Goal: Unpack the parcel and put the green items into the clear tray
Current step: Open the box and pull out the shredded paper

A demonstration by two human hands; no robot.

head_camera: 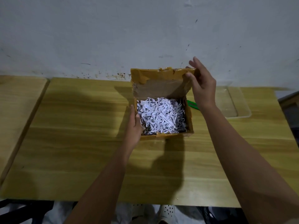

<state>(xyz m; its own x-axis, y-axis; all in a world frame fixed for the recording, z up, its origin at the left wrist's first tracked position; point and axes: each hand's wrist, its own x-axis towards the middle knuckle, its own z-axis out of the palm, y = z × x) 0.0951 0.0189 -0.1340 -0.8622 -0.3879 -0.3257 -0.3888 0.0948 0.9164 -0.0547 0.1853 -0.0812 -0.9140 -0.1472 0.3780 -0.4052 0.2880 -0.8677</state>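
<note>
A cardboard parcel box (166, 135) wrapped in tan tape stands on the wooden table, its lid (158, 84) lifted upright at the back. White shredded paper (160, 116) fills the inside and hides whatever lies beneath. My left hand (134, 125) grips the box's left wall, thumb on the rim. My right hand (202, 84) holds the lid's top right corner between thumb and fingers. A green item (192, 105) lies on the table just right of the box, partly hidden by my right wrist. The clear tray (234, 104) sits further right.
The wooden table (80, 143) runs up to a grey wall behind the box. A second table (17, 101) adjoins it on the left. A dark object (289, 107) stands past the table's right edge.
</note>
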